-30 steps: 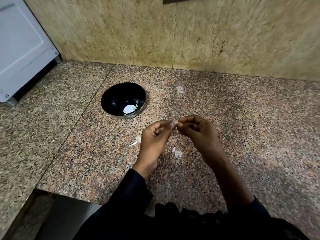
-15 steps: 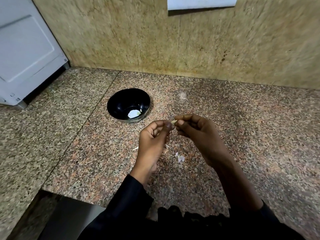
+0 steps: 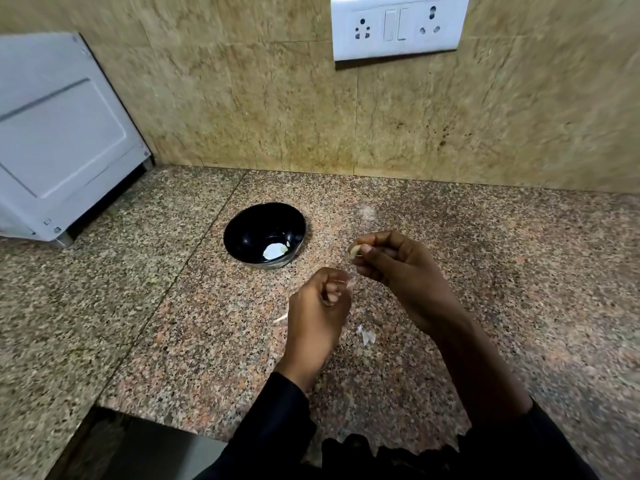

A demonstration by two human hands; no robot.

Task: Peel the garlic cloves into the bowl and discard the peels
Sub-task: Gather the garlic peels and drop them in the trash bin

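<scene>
- Looking down at a speckled granite table [image 3: 485,271], pink-brown slab with a greyer slab on the left, seam running diagonally between them [image 3: 194,251].
- Back wall [image 3: 242,109] is beige stone-look tile, some dark specks right of centre.
- White switch plate [image 3: 398,27] on the wall, top right: two sockets, two rocker switches between.
- White appliance [image 3: 59,140] sits at far left on the table, against the wall.
- Black bowl [image 3: 242,233] near the seam, well clear of the wall; pale peeled garlic [image 3: 273,251] lies in its bottom.
- Right hand [image 3: 398,275] pinches a garlic clove [image 3: 355,251] between thumb and forefinger, held above the table just right of the bowl.
- Left hand [image 3: 318,306] is lower and nearer, fingers curled, pinching a thin strip of peel [image 3: 350,284]. The two hands are close but apart.
- Peel scraps [image 3: 367,336] lie on the table between the wrists; a thin pale sliver [image 3: 280,318] pokes out left of the left hand.
- Dark sleeves [image 3: 277,420] at bottom; table edge cuts back at bottom left.
</scene>
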